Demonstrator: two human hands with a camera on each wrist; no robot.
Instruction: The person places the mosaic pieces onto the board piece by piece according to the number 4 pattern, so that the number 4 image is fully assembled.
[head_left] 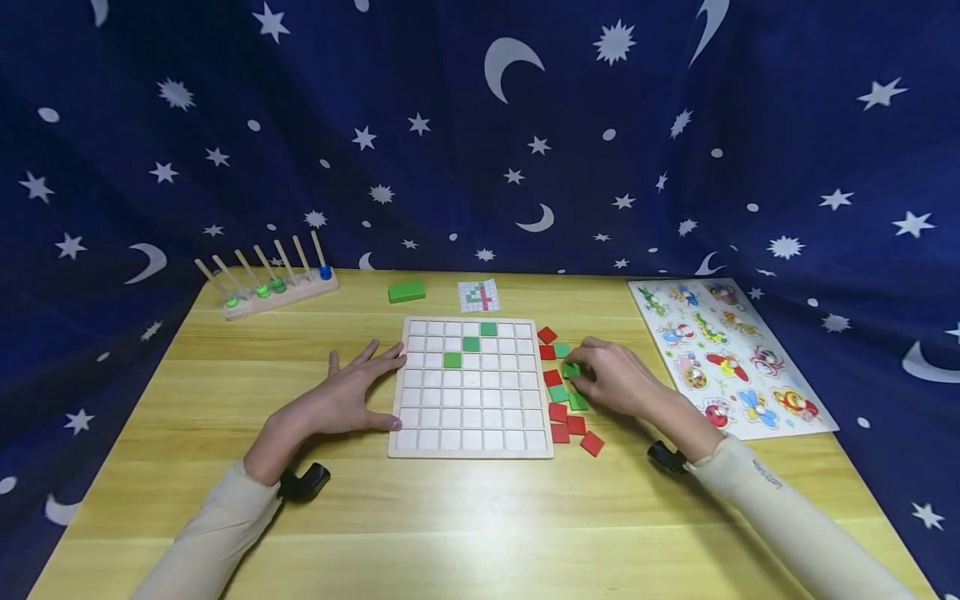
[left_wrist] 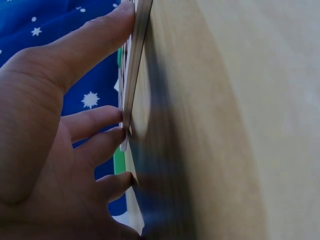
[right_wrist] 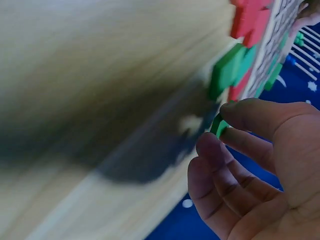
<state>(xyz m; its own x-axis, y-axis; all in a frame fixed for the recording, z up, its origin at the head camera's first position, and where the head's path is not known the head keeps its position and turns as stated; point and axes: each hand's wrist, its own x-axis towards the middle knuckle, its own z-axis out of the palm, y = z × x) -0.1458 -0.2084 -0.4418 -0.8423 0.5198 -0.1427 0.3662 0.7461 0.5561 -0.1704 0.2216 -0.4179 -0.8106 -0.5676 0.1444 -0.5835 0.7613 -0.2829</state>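
"3 green tiles [head_left: 471,344] sit in the board [head_left: 472,418]. Which cells?"

"Counting from the board's far left corner: row 1, column 5; row 2, column 4; row 3, column 3. They make a diagonal in its 7-by-7 grid."

"What about the left hand [head_left: 348,396]?"

"At the board's left edge, touching it. Its fingers are spread and loose, with the thumb at the nearer part of that edge."

"And the right hand [head_left: 618,377]?"

"Just right of the board. Thumb and finger pinch 1 green tile, the held tile [right_wrist: 217,126], which is outside the grid."

"Any tiles round it?"

"7 red tiles [head_left: 576,425] and 3 loose green tiles [head_left: 577,401], scattered along the board's right side, some touching each other."

"Does the rack [head_left: 288,298] hold anything?"

"It stands beyond the board, off to the left, with 7 pegs. 3 carry green rings [head_left: 262,291]; the end peg nearest the board carries blue [head_left: 325,273]."

"And the bug puzzle [head_left: 780,429]?"

"Well right of the board: 12 bugs [head_left: 726,365], 4 rows of 3. Whether every bug is a separate piece, I cannot tell."

"Beyond the board?"

"A card [head_left: 478,296] with a green and red pattern on a grid, just past the far edge, and a green block [head_left: 407,292] past the far left corner."
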